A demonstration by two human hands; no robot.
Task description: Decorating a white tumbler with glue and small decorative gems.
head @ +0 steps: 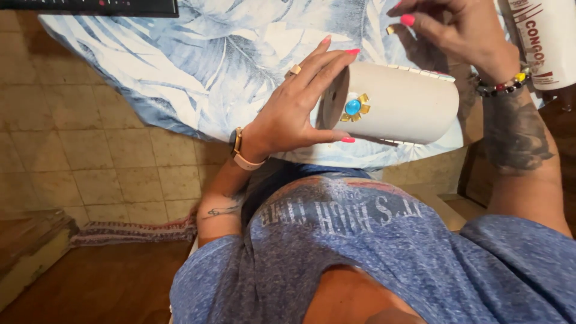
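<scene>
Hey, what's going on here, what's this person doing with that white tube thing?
A person holds a white cylinder on its side over a table covered with a blue leaf-print cloth. The left hand grips the cylinder by its end. A blue stone with gold pieces around it sits on the side of the cylinder, and a row of small tiles runs along its top. The right hand is raised just above, pinching a small gold piece in its fingers. A white bottle stands at the right edge.
</scene>
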